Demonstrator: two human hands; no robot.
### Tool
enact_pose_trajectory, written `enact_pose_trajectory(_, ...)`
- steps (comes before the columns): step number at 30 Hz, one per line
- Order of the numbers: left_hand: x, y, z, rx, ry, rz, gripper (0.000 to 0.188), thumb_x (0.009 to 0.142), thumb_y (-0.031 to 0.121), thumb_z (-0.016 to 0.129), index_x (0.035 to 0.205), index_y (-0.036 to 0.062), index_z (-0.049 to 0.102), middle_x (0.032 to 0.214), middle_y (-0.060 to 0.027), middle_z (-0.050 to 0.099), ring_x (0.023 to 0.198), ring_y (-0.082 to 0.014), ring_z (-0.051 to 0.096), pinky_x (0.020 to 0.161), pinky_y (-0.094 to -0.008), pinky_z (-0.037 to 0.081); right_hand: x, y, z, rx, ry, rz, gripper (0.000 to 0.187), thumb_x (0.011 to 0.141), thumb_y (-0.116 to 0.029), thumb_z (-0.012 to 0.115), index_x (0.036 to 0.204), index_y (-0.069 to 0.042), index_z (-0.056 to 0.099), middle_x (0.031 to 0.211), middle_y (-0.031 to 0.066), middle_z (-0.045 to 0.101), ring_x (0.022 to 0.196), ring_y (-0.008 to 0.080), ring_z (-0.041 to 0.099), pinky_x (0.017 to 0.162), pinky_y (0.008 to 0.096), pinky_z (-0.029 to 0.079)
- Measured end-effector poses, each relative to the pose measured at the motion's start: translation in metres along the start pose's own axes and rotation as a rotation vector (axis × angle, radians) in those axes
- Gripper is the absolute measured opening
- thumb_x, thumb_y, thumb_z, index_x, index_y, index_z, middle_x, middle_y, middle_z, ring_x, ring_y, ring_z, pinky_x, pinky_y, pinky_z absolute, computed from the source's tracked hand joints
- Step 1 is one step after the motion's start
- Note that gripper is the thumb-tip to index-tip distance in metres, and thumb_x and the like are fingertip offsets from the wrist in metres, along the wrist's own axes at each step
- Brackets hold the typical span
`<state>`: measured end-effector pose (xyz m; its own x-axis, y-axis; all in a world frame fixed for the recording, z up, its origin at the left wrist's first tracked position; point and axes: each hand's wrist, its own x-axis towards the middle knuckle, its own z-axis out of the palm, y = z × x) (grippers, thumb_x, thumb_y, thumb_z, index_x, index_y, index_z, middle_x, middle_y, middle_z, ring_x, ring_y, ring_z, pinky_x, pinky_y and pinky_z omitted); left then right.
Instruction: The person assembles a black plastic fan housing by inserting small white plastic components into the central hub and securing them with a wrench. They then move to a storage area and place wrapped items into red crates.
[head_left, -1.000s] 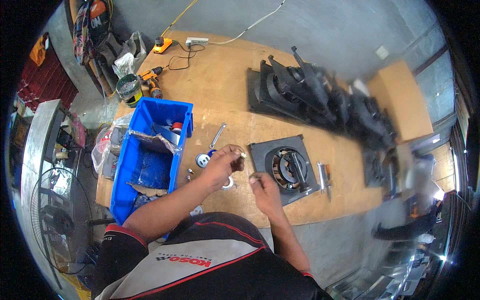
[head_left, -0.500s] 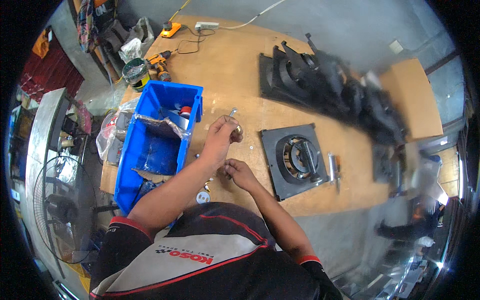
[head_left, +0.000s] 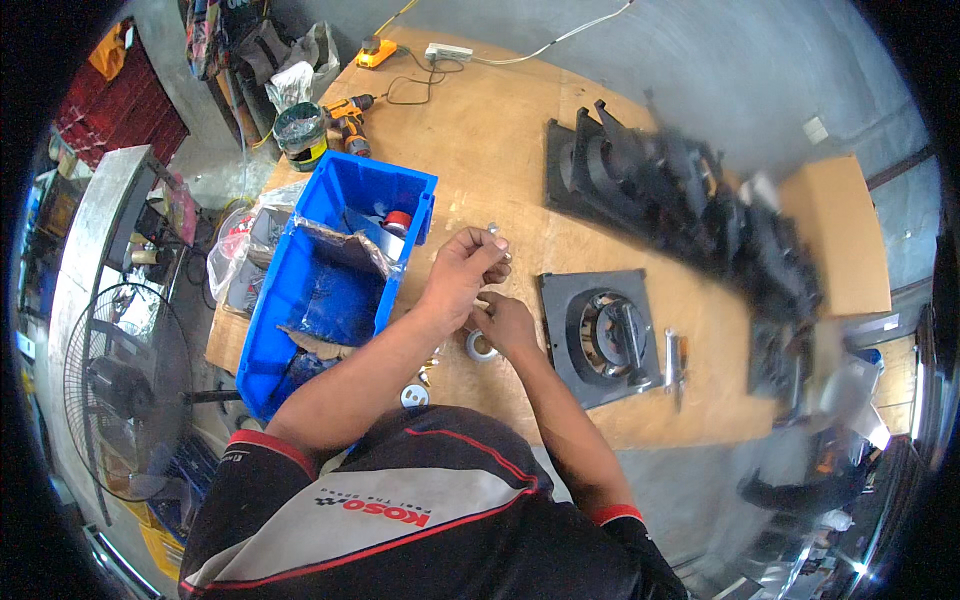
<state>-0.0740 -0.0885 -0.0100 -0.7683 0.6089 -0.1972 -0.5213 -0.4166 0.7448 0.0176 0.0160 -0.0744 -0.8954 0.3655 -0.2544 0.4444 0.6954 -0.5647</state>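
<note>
My left hand (head_left: 466, 265) is closed in a pinch over the table, with something small and pale at its fingertips that I cannot make out. Just below it, my right hand (head_left: 506, 324) has its fingers curled together near the left wrist; what they hold, if anything, is hidden. A pale grey ring (head_left: 482, 347) shows beside the right hand's fingers, partly covered. Beyond the left fingertips lies a small shiny metal piece (head_left: 492, 229). Close to my body are a round metal disc with holes (head_left: 414, 396) and small brass-coloured parts (head_left: 428, 372).
To the left stands a blue bin (head_left: 330, 290) with cardboard dividers. A black square burner-like plate (head_left: 598, 335) lies right of my hands, beside a wrench (head_left: 669, 358). Similar black parts (head_left: 680, 200) are stacked behind. A cordless drill (head_left: 351, 124) lies at the far left.
The view has shifted, so the table sits further right. My right hand has risen closer to the left, and the pale grey ring now shows. The left hand's gold-coloured piece is no longer visible.
</note>
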Motion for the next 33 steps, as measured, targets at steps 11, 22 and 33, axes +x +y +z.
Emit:
enact_pose_trajectory(11, -0.011, -0.001, 0.001, 0.054, -0.132, -0.093, 0.011, 0.092, 0.009, 0.065, 0.096, 0.006, 0.055, 0.081, -0.005, 0.061, 0.07, -0.0134, 0.058, 0.067, -0.0278, 0.049, -0.072, 0.046, 0.033, 0.132, 0.207, -0.153, 0.079, 0.072, -0.03, 0.083, 0.138, -0.007, 0.047, 0.124, 0.0217, 0.057, 0.108, 0.0403, 0.062, 0.085, 0.0452, 0.054)
enact_pose_trajectory(22, -0.036, -0.008, 0.014, 0.564, -0.454, -0.199, 0.025, 0.1, 0.021, 0.06, 0.114, 0.0018, 0.067, 0.084, -0.0037, 0.066, 0.071, -0.0089, 0.06, 0.065, -0.0262, 0.051, -0.158, 0.011, -0.06, 0.639, 0.345, -0.341, 0.079, 0.073, 0.01, 0.053, 0.147, -0.006, 0.035, 0.14, 0.019, 0.046, 0.106, 0.026, 0.065, 0.086, 0.0366, 0.055)
enact_pose_trajectory(33, -0.052, -0.014, 0.015, 0.432, -0.677, -0.359, 0.034, 0.1, 0.032, 0.062, 0.111, 0.0015, 0.07, 0.088, -0.0046, 0.07, 0.079, -0.0104, 0.064, 0.073, -0.0276, 0.054, -0.174, -0.011, -0.072, 0.37, 0.45, -0.611, 0.055, 0.074, 0.011, 0.064, 0.123, -0.015, 0.059, 0.146, 0.022, 0.039, 0.115, 0.034, 0.06, 0.09, 0.0439, 0.054)
